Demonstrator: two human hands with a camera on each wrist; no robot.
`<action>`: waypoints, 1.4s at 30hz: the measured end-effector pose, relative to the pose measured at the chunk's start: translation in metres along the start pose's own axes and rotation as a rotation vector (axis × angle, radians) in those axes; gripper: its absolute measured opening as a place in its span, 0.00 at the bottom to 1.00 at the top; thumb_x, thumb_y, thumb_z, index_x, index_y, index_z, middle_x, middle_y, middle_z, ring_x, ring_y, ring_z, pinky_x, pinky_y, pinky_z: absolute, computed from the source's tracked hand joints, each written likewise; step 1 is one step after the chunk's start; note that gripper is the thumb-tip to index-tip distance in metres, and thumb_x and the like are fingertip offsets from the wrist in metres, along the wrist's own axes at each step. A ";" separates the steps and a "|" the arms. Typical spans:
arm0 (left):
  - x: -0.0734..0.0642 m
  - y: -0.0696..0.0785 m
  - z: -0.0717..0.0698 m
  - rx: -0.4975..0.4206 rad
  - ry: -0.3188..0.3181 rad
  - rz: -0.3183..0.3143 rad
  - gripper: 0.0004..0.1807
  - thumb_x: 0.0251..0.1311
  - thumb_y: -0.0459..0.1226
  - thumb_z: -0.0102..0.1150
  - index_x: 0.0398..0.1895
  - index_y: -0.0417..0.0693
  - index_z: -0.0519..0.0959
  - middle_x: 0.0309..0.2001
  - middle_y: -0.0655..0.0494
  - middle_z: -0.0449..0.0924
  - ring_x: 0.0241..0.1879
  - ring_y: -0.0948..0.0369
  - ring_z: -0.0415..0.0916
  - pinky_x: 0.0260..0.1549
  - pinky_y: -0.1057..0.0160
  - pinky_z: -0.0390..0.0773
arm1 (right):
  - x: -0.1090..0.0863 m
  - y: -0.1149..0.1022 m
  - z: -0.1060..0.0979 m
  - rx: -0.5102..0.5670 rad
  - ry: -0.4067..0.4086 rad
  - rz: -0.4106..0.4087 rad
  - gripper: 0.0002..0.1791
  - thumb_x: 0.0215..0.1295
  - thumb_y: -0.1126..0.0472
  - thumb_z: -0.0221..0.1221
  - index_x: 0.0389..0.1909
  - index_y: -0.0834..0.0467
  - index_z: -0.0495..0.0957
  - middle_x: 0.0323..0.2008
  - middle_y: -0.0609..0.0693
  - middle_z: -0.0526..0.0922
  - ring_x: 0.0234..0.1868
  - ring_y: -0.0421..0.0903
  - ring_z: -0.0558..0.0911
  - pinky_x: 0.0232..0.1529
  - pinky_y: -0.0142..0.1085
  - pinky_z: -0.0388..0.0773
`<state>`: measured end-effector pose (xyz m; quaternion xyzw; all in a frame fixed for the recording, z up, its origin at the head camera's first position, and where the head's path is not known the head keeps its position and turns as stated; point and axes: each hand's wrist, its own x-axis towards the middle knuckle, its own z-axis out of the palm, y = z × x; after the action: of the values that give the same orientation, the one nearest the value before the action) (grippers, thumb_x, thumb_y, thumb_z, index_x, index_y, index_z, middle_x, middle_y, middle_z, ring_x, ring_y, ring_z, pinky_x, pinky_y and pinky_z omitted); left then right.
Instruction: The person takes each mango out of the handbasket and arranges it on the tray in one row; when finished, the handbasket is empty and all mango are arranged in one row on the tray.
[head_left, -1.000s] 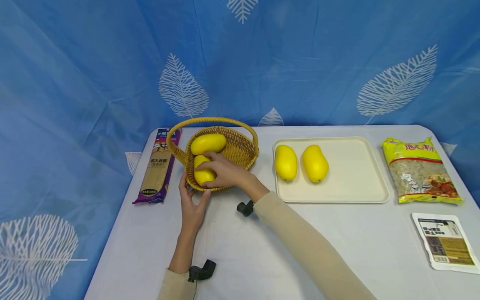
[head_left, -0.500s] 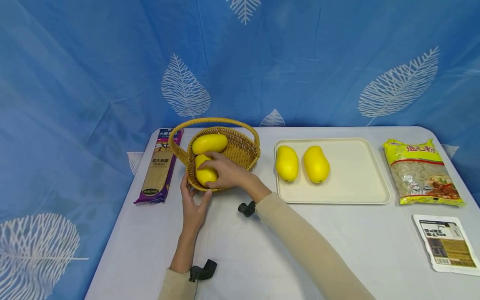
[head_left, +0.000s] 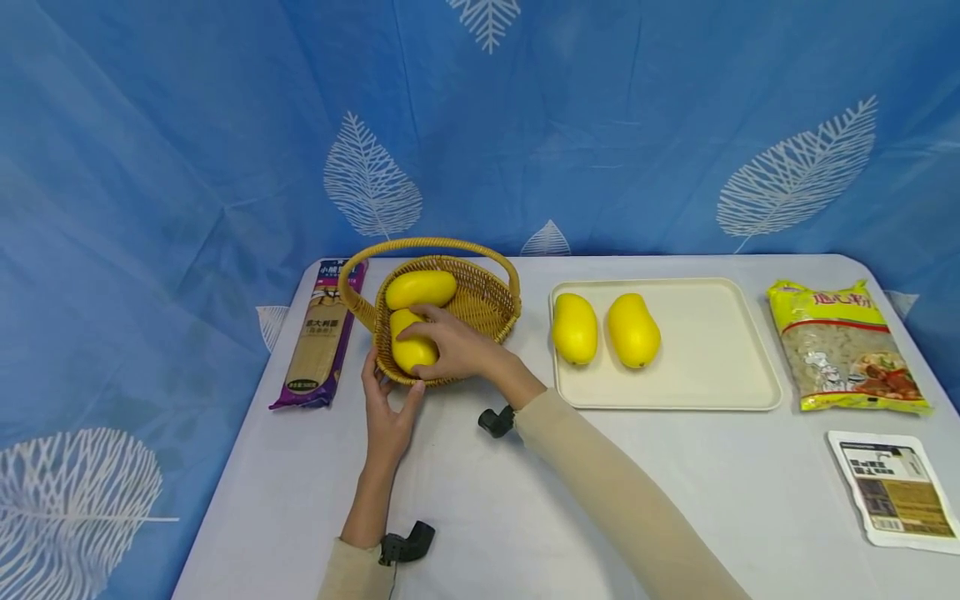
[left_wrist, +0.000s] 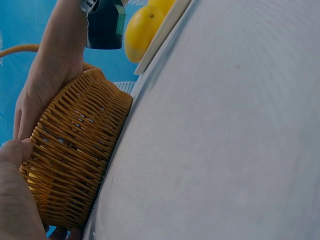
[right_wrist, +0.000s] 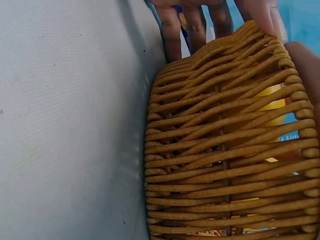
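A wicker basket (head_left: pixel 483 304) with a tall arched handle stands at the left of the table and holds two yellow mangoes. Inside it, at the near left, one mango (head_left: pixel 408 348) is in the grip of my right hand (head_left: pixel 463 346). The other mango (head_left: pixel 422 288) lies behind it, on its side. My left hand (head_left: pixel 388 425) holds the basket's near left side, thumb at the rim and fingers around the outer wall. In the right wrist view, fingers (right_wrist: pixel 197 30) of that hand lie along the woven wall. The wicker hides most of the mangoes in both wrist views.
A cream tray (head_left: pixel 705 350) right of the basket bears two more mangoes (head_left: pixel 574 329) at its left end. A spaghetti pack (head_left: pixel 318 333) lies left of the basket. Farther right are a yellow pasta bag (head_left: pixel 847 346) and a white flat food packet (head_left: pixel 894 490).
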<state>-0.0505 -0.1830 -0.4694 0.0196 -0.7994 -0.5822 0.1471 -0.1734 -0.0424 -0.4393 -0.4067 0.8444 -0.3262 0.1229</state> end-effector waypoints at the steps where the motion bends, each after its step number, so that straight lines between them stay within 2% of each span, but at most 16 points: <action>1: 0.000 0.000 0.000 -0.001 0.001 0.000 0.45 0.64 0.31 0.59 0.76 0.37 0.43 0.76 0.39 0.45 0.70 0.47 0.57 0.64 0.70 0.62 | 0.000 0.000 0.000 0.002 0.003 -0.002 0.27 0.58 0.50 0.67 0.60 0.48 0.77 0.74 0.55 0.57 0.73 0.53 0.62 0.68 0.46 0.68; 10: 0.001 0.001 0.000 0.001 0.004 0.003 0.44 0.64 0.31 0.59 0.76 0.37 0.44 0.75 0.38 0.47 0.69 0.46 0.58 0.64 0.69 0.62 | -0.006 -0.001 -0.010 0.042 0.045 -0.010 0.28 0.58 0.51 0.67 0.61 0.48 0.77 0.74 0.54 0.57 0.73 0.54 0.61 0.68 0.47 0.68; 15: 0.001 0.001 0.001 0.006 0.011 0.014 0.44 0.64 0.31 0.59 0.76 0.36 0.44 0.74 0.36 0.48 0.68 0.44 0.59 0.63 0.69 0.63 | -0.014 -0.003 -0.020 0.055 0.102 -0.022 0.28 0.57 0.52 0.68 0.61 0.48 0.77 0.75 0.53 0.56 0.73 0.53 0.61 0.67 0.47 0.69; 27: 0.000 0.002 0.001 0.018 0.015 0.036 0.44 0.64 0.30 0.59 0.76 0.34 0.43 0.73 0.33 0.49 0.68 0.38 0.57 0.63 0.57 0.64 | -0.046 -0.010 -0.033 0.019 0.234 -0.092 0.27 0.56 0.52 0.68 0.59 0.49 0.78 0.74 0.53 0.59 0.74 0.53 0.59 0.69 0.50 0.66; 31: -0.001 0.001 0.001 0.022 0.010 0.045 0.44 0.63 0.29 0.59 0.75 0.34 0.43 0.73 0.31 0.50 0.67 0.37 0.58 0.63 0.53 0.65 | -0.060 -0.011 -0.034 0.005 0.272 -0.123 0.27 0.56 0.53 0.69 0.58 0.49 0.78 0.73 0.55 0.59 0.73 0.54 0.62 0.67 0.49 0.69; 35: -0.001 0.001 0.000 0.003 0.015 0.042 0.44 0.63 0.29 0.59 0.75 0.34 0.44 0.72 0.31 0.51 0.67 0.37 0.58 0.62 0.56 0.65 | -0.073 -0.013 -0.036 -0.013 0.313 -0.186 0.26 0.56 0.54 0.69 0.58 0.51 0.78 0.72 0.58 0.60 0.72 0.55 0.64 0.64 0.48 0.72; 38: -0.001 0.001 0.001 -0.012 0.017 0.042 0.43 0.63 0.29 0.58 0.75 0.34 0.44 0.72 0.31 0.51 0.67 0.37 0.58 0.62 0.63 0.64 | -0.084 -0.016 -0.038 -0.028 0.342 -0.227 0.26 0.56 0.54 0.69 0.57 0.51 0.79 0.72 0.59 0.60 0.72 0.55 0.64 0.65 0.46 0.72; 42: -0.001 0.001 0.002 -0.015 0.018 0.052 0.44 0.63 0.29 0.59 0.75 0.32 0.44 0.72 0.30 0.51 0.66 0.37 0.58 0.61 0.67 0.65 | -0.100 -0.018 -0.043 -0.055 0.383 -0.238 0.27 0.54 0.54 0.70 0.56 0.51 0.79 0.72 0.58 0.61 0.71 0.54 0.65 0.64 0.46 0.72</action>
<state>-0.0504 -0.1807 -0.4695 0.0027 -0.7939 -0.5839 0.1694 -0.1188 0.0458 -0.4005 -0.4372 0.8070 -0.3866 -0.0901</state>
